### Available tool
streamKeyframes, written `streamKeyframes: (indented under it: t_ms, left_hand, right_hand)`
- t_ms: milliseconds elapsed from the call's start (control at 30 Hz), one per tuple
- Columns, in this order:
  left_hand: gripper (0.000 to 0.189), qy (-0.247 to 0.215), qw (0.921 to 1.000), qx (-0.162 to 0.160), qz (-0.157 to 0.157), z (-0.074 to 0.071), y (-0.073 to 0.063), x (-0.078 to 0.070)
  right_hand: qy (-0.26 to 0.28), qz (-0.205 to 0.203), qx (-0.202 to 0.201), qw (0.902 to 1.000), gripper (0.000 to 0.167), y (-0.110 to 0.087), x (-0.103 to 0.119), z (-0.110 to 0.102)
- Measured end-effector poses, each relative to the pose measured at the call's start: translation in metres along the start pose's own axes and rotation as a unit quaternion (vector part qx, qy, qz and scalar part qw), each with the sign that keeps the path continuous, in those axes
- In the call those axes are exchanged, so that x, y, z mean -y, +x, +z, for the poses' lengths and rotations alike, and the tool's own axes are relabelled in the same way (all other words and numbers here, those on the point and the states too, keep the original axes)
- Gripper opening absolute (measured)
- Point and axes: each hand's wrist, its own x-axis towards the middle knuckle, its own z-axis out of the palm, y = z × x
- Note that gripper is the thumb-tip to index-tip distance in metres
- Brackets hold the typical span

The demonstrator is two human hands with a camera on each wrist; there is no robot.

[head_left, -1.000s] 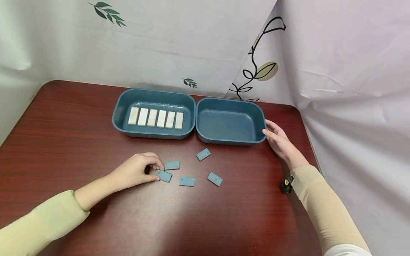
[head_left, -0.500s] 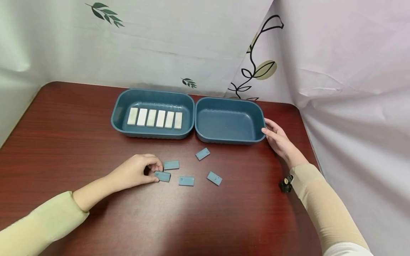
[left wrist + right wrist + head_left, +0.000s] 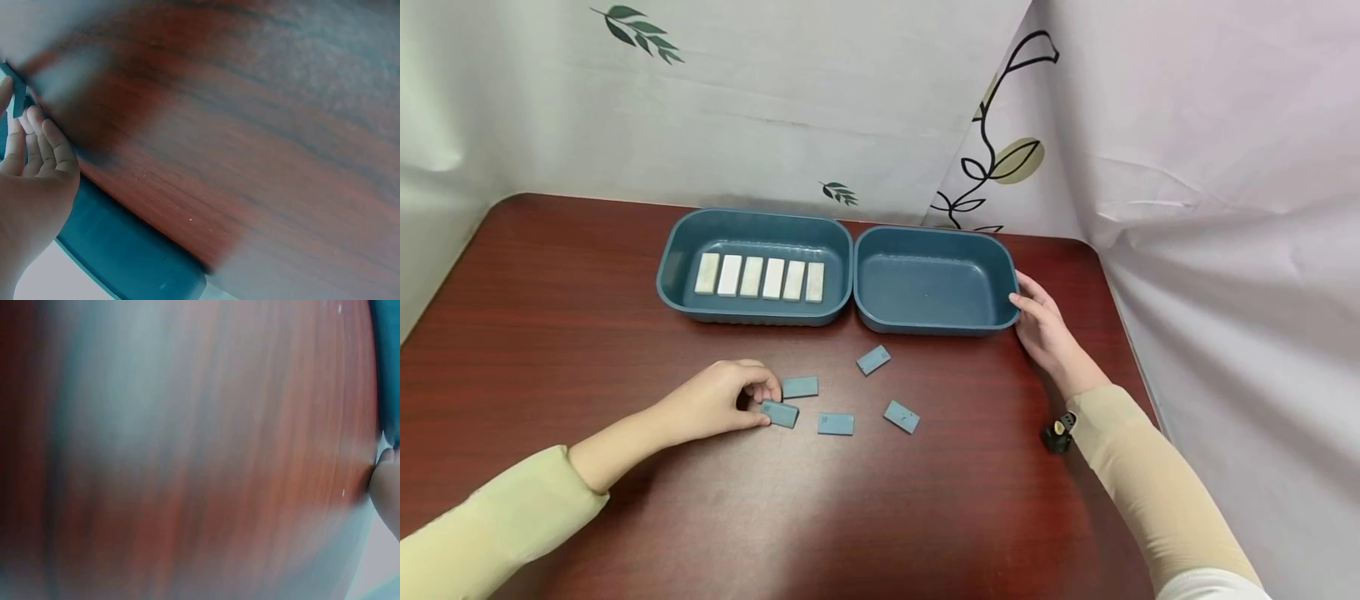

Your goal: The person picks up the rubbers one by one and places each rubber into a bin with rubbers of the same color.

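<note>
Your left hand (image 3: 718,401), left of centre in the head view, pinches a blue-grey tile (image 3: 782,416) between thumb and fingertips; the left wrist view shows the grip at its left edge. Whether the tile clears the counter (image 3: 760,525) you cannot tell. Just above it lies a second tile (image 3: 801,387), close to your fingers. To its right, nearer mid-frame, sit a third tile (image 3: 836,424) and a fourth tile (image 3: 901,417), and a fifth tile (image 3: 873,360) lies higher up, below the containers.

Very little has changed over the last second: the loose tiles keep their arrangement, and only your right forearm sits slightly further left. For the work, that suggests you are still at the grasp, with the held tile not yet carried away from its neighbours.

Your right hand (image 3: 1047,333), at centre right, grips the end of the right container (image 3: 936,328), thumb at the rim, fingers along the outside. Beside that, upper left of centre, the left container (image 3: 752,317) holds six white tiles (image 3: 751,277) in a row. Behind everything, a leaf-printed curtain (image 3: 775,100) fills the top.
</note>
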Motion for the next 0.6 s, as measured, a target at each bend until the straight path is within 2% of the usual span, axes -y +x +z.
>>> streamKeyframes:
  t_ms: [133,333,600]
  left_hand:
    - [0.030,0.000,1.0000,0.009,0.000,-0.002,0.001,-0.001]
    - [0.029,-0.019,0.9996,0.023,-0.001,-0.007,0.003,-0.001]
    - [0.023,-0.047,0.9972,0.058,0.009,-0.016,0.012,-0.001]
  right_hand:
    - [0.005,-0.002,-0.011,0.9999,0.039,0.000,-0.002,0.001]
    - [0.017,-0.015,0.004,0.9997,0.041,0.000,-0.003,-0.002]
    - [0.008,-0.020,0.016,0.9996,0.040,-0.001,-0.004,-0.005]
